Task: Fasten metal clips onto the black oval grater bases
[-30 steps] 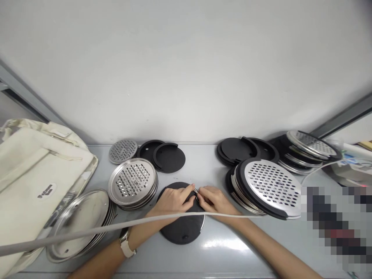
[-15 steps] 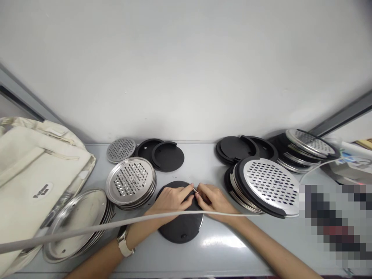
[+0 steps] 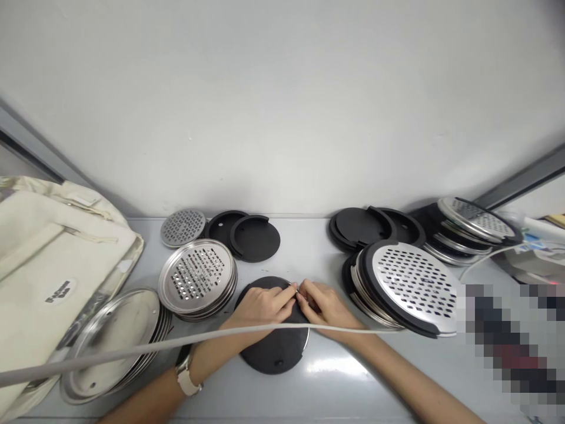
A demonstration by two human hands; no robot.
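A round black disc [image 3: 274, 348] lies on the grey table in front of me, with a thin strip of metal edge showing on its right side. My left hand [image 3: 267, 303] rests over its upper part, thumb and fingers pinched together. Close against it, my right hand [image 3: 324, 303] is closed too, its fingertips meeting the left ones above the disc's right rim. Between the fingertips is a small shiny metal piece [image 3: 297, 290], mostly hidden, so its exact kind does not show.
Round metal grater plates [image 3: 198, 275] and plain metal discs [image 3: 115, 341] are stacked left, beside a cream bag [image 3: 57, 247]. Black rings [image 3: 255, 238] lie behind. Black-rimmed graters [image 3: 415, 288] stand stacked right, with more graters [image 3: 479, 221] farther back. A pale cable [image 3: 198, 337] crosses the view.
The fingertips have drawn slightly closer around the small metal piece, which shows less now. The disc stays in place, and the view has shifted very slightly.
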